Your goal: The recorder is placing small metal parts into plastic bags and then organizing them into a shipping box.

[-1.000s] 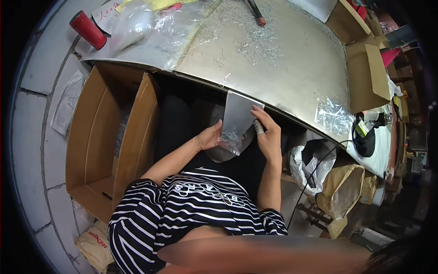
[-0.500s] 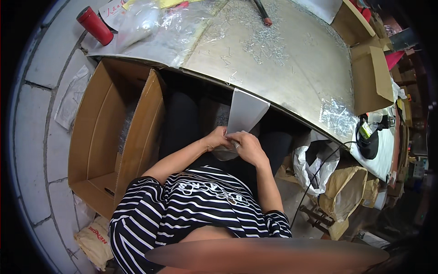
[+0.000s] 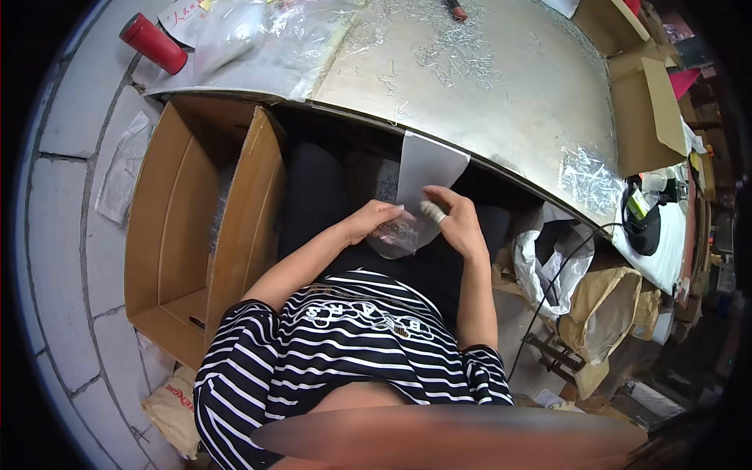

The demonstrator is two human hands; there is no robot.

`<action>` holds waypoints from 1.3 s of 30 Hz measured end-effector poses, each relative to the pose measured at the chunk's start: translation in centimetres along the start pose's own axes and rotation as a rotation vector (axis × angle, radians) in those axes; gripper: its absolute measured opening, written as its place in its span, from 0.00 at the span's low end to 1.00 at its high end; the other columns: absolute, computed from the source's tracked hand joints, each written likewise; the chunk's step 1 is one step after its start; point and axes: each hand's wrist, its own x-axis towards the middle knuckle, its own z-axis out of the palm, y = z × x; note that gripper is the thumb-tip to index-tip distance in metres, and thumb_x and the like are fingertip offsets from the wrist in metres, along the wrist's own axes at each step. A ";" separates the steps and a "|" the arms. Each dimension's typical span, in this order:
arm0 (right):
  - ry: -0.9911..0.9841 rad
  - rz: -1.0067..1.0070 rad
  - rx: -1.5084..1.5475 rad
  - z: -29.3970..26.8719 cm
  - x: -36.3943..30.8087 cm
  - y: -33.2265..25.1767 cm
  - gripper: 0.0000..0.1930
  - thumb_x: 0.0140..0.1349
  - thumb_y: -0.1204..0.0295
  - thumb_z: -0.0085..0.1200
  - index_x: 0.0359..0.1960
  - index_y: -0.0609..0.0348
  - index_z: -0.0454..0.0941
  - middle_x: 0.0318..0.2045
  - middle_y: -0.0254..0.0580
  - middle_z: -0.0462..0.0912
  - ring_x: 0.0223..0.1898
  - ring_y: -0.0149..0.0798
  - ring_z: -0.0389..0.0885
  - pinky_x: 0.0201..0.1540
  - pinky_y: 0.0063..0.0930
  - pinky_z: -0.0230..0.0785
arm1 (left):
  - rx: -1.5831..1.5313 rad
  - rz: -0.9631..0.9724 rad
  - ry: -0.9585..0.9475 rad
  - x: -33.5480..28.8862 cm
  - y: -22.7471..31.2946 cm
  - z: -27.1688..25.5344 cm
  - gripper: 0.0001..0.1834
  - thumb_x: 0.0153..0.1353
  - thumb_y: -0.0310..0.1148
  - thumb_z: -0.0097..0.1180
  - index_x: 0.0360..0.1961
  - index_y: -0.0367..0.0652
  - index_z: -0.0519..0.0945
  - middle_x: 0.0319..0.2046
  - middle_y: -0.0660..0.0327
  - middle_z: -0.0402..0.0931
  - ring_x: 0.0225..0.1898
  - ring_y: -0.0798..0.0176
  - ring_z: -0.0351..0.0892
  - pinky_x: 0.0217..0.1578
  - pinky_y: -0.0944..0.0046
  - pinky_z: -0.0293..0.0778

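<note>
A clear plastic bag (image 3: 427, 168) hangs over my lap, its upper end reaching up to the table's near edge. Small metal pieces (image 3: 398, 235), too fine to name, lie in its rounded lower end. My left hand (image 3: 370, 222) pinches the bag's left side just above those pieces. On the other side, my right hand (image 3: 460, 225) is apart from my left, its thumb and fingers spread beside the bag. A pale wrap (image 3: 432, 211) covers one of its digits. Whether that hand touches the plastic is unclear.
Loose shiny metal pins (image 3: 454, 59) lie scattered on the metal-topped table (image 3: 376, 82). An open cardboard box (image 3: 168, 227) stands at my left. At the right are a white sack (image 3: 529, 274), a brown paper sack (image 3: 599, 317) and a black cable (image 3: 556, 278). A red cylinder (image 3: 154, 45) sits far left.
My right hand has let go, moving up and right away from my left hand, its fingers opening. The bag's lower end with the metal pieces now shows. The whole view has shifted slightly.
</note>
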 end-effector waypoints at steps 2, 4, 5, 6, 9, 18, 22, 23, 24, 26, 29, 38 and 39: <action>-0.105 -0.025 -0.157 0.1 0.1 -0.4 0.12 0.57 0.75 0.60 0.43 0.67 0.80 0.36 0.46 0.84 0.39 0.37 0.83 0.43 0.32 0.74 | -0.038 0.048 -0.009 -0.2 1.2 0.9 0.22 0.69 0.45 0.49 0.49 0.36 0.80 0.38 0.61 0.81 0.34 0.72 0.80 0.32 0.71 0.79; -0.072 0.006 -0.301 0.9 0.3 -1.3 0.07 0.55 0.76 0.61 0.34 0.67 0.82 0.27 0.44 0.83 0.31 0.33 0.82 0.35 0.29 0.72 | -0.077 0.096 -0.024 -0.3 2.7 1.8 0.22 0.68 0.45 0.50 0.49 0.35 0.79 0.38 0.60 0.81 0.34 0.71 0.81 0.34 0.70 0.80; -0.061 0.007 -0.302 0.9 0.6 -1.2 0.07 0.55 0.76 0.61 0.34 0.67 0.82 0.27 0.44 0.83 0.31 0.33 0.82 0.35 0.29 0.72 | -0.087 0.213 0.000 -0.2 3.4 2.0 0.19 0.67 0.41 0.52 0.49 0.35 0.78 0.38 0.59 0.81 0.35 0.70 0.82 0.35 0.70 0.80; 0.026 0.043 -0.222 0.7 0.9 -1.0 0.06 0.55 0.77 0.61 0.33 0.67 0.82 0.24 0.42 0.82 0.27 0.30 0.79 0.32 0.26 0.70 | -0.099 0.328 0.023 -0.1 4.0 2.4 0.17 0.66 0.37 0.54 0.49 0.34 0.78 0.39 0.58 0.81 0.35 0.68 0.82 0.36 0.70 0.81; 0.167 0.055 -0.023 0.2 1.4 -0.3 0.04 0.56 0.79 0.59 0.30 0.68 0.81 0.20 0.35 0.80 0.22 0.21 0.72 0.25 0.20 0.65 | -0.134 0.365 0.169 -1.2 5.8 3.8 0.16 0.61 0.29 0.59 0.48 0.34 0.78 0.41 0.57 0.80 0.35 0.67 0.82 0.37 0.70 0.81; 0.605 -0.038 0.092 0.2 1.5 0.5 0.03 0.57 0.79 0.59 0.28 0.66 0.81 0.19 0.30 0.77 0.23 0.20 0.68 0.25 0.18 0.61 | 0.307 0.329 0.240 -0.8 5.6 4.6 0.04 0.59 0.25 0.59 0.29 0.35 0.82 0.21 0.63 0.79 0.21 0.76 0.73 0.24 0.75 0.69; 0.738 -0.077 0.161 -0.1 3.0 -0.5 0.03 0.57 0.78 0.59 0.28 0.66 0.81 0.18 0.33 0.77 0.24 0.22 0.69 0.27 0.21 0.64 | 0.408 0.509 0.355 -0.8 6.2 5.5 0.05 0.59 0.24 0.58 0.28 0.35 0.80 0.20 0.65 0.77 0.21 0.76 0.72 0.23 0.75 0.67; 0.743 -0.070 0.182 -0.8 3.1 -0.5 0.03 0.57 0.78 0.59 0.28 0.67 0.80 0.18 0.33 0.77 0.24 0.22 0.69 0.27 0.22 0.63 | 0.387 0.513 0.358 -1.0 6.5 5.7 0.05 0.59 0.24 0.58 0.27 0.35 0.80 0.19 0.65 0.76 0.21 0.76 0.72 0.23 0.75 0.67; 0.893 -0.101 0.037 -2.2 3.5 0.1 0.04 0.57 0.77 0.59 0.28 0.67 0.80 0.18 0.34 0.77 0.24 0.22 0.69 0.27 0.23 0.63 | 0.444 0.505 0.344 -1.7 7.3 6.1 0.05 0.59 0.23 0.57 0.26 0.35 0.79 0.19 0.65 0.76 0.21 0.76 0.72 0.23 0.75 0.66; 1.112 0.053 -0.108 -7.0 4.4 0.1 0.06 0.59 0.74 0.60 0.28 0.66 0.81 0.20 0.32 0.78 0.24 0.22 0.68 0.27 0.21 0.61 | 0.465 0.502 0.328 -2.6 5.5 6.5 0.05 0.59 0.23 0.57 0.26 0.36 0.79 0.19 0.65 0.76 0.20 0.76 0.71 0.22 0.75 0.65; 1.056 -0.233 0.400 -14.0 2.6 -1.6 0.06 0.62 0.74 0.59 0.30 0.65 0.81 0.24 0.28 0.78 0.25 0.21 0.70 0.28 0.16 0.62 | 0.410 0.434 0.392 -3.0 4.6 6.1 0.06 0.60 0.24 0.56 0.26 0.37 0.79 0.20 0.65 0.76 0.19 0.77 0.70 0.21 0.76 0.64; 1.079 -0.100 -0.537 -16.0 5.0 5.4 0.05 0.55 0.78 0.53 0.33 0.60 0.80 0.28 0.49 0.81 0.32 0.51 0.79 0.37 0.39 0.70 | 0.236 0.570 0.481 -2.4 7.5 1.2 0.06 0.63 0.27 0.57 0.34 0.35 0.81 0.26 0.62 0.80 0.28 0.72 0.79 0.32 0.72 0.76; 1.121 -0.077 -0.560 -17.3 5.0 5.9 0.07 0.54 0.80 0.51 0.34 0.60 0.79 0.28 0.49 0.80 0.33 0.52 0.79 0.38 0.39 0.70 | 0.229 0.574 0.504 -2.5 7.5 1.1 0.06 0.63 0.27 0.57 0.34 0.35 0.81 0.26 0.62 0.80 0.28 0.72 0.79 0.32 0.72 0.76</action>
